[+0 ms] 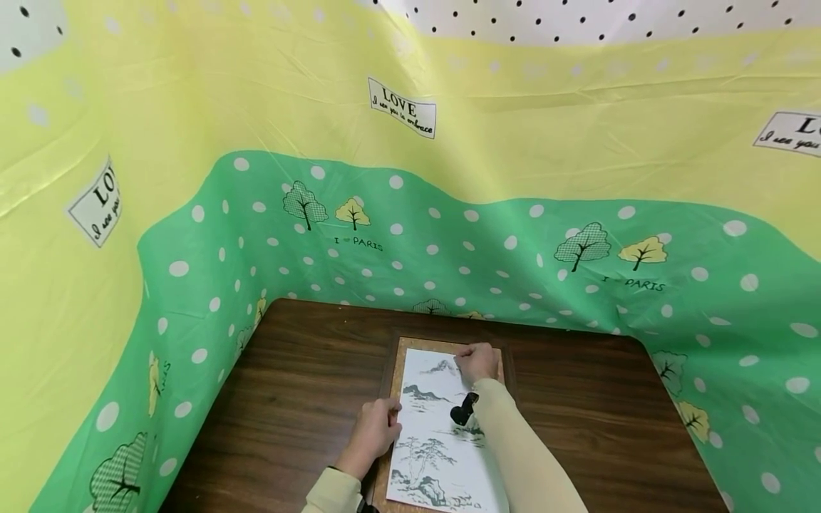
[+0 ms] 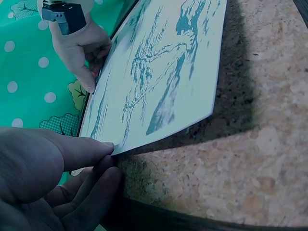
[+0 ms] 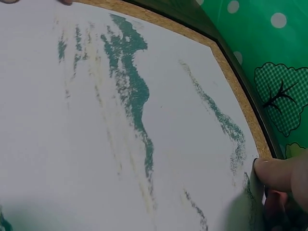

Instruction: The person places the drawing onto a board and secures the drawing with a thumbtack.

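A white sheet of paper printted with an ink landscape point(image 1: 423, 413) lies over a framed cork board point(image 1: 400, 356). My left hand point(image 1: 375, 431) pinches the sheet's left edge between thumb and fingertips, as the left wrist view shows. There the near edge of the sheet point(image 2: 192, 86) stands a little off the cork, with a shadow beneath. At the top of the sheet, my right hand point(image 1: 477, 362) pinches the edge. In the right wrist view its thumb point(image 3: 279, 173) lies on the sheet's edge; the fingers below are partly hidden.
The board rests on a dark wood-grain table point(image 1: 288, 399). Behind and beside the table hangs a green and yellow curtain point(image 1: 449, 249) with dots and trees. A black wrist camera point(image 1: 465, 410) on the right arm is over the sheet.
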A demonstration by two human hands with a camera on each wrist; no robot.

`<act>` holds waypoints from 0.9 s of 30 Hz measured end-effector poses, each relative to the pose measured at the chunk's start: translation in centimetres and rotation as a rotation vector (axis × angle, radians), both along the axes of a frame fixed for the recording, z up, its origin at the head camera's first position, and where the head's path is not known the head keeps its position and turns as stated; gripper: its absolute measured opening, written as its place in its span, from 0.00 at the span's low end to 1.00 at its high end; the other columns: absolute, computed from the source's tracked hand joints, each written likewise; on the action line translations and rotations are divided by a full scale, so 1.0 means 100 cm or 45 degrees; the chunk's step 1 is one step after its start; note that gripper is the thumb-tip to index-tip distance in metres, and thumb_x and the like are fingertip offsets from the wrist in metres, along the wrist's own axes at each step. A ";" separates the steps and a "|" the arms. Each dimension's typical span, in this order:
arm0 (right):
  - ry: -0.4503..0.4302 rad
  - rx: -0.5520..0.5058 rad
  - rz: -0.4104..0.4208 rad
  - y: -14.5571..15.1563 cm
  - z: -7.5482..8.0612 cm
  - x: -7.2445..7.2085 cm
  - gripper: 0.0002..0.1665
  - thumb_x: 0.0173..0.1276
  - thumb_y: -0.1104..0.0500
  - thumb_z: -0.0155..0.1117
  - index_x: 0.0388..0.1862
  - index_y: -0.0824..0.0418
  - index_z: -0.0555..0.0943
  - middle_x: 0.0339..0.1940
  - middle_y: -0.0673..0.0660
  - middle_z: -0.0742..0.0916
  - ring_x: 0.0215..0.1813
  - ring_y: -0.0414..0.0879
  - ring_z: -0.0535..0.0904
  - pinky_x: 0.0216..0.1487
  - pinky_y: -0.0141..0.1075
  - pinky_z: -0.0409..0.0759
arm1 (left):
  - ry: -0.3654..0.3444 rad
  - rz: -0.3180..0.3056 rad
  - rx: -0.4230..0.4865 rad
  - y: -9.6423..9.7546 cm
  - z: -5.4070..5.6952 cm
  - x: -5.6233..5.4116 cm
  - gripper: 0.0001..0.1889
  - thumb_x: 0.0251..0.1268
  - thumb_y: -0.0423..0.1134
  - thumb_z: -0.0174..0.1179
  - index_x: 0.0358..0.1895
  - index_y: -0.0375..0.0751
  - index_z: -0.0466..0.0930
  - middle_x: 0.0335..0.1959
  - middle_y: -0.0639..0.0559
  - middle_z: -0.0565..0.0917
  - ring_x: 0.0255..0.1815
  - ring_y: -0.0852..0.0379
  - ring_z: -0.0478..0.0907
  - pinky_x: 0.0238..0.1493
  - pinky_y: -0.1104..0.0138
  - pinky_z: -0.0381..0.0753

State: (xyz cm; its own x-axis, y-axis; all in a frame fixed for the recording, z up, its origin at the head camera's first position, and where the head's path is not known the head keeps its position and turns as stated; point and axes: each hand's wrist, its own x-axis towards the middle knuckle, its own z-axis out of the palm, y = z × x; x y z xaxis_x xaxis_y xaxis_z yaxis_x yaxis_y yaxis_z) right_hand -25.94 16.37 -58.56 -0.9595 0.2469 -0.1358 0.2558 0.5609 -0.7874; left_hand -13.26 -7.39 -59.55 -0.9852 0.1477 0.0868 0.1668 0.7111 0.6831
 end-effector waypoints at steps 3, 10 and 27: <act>0.019 -0.007 0.006 0.000 -0.002 0.002 0.04 0.68 0.66 0.73 0.34 0.61 0.92 0.38 0.59 0.89 0.45 0.57 0.83 0.49 0.55 0.83 | -0.005 -0.004 0.002 0.000 0.000 0.000 0.13 0.56 0.22 0.71 0.45 0.32 0.87 0.21 0.58 0.75 0.22 0.66 0.68 0.27 0.68 0.72; 0.031 -0.002 0.112 0.007 -0.004 0.005 0.06 0.68 0.69 0.72 0.41 0.64 0.91 0.40 0.61 0.88 0.45 0.56 0.83 0.46 0.51 0.82 | 0.003 -0.005 -0.002 0.001 -0.001 0.000 0.12 0.55 0.22 0.71 0.44 0.32 0.87 0.21 0.58 0.75 0.22 0.66 0.68 0.28 0.68 0.72; 0.170 0.140 0.430 0.027 0.002 0.029 0.25 0.73 0.61 0.70 0.67 0.64 0.82 0.60 0.66 0.84 0.47 0.52 0.81 0.47 0.48 0.81 | 0.013 -0.010 -0.033 0.007 0.001 -0.006 0.12 0.54 0.22 0.69 0.44 0.31 0.87 0.20 0.57 0.75 0.21 0.63 0.70 0.27 0.66 0.74</act>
State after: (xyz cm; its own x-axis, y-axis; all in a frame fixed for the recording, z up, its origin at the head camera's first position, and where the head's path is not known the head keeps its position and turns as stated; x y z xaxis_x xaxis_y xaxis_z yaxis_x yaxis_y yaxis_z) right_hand -23.08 19.03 -58.33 -0.9967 -0.0804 0.0058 -0.0590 0.6790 -0.7317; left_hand -13.90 -6.71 -59.47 -0.9831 0.1575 0.0929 0.1791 0.7270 0.6628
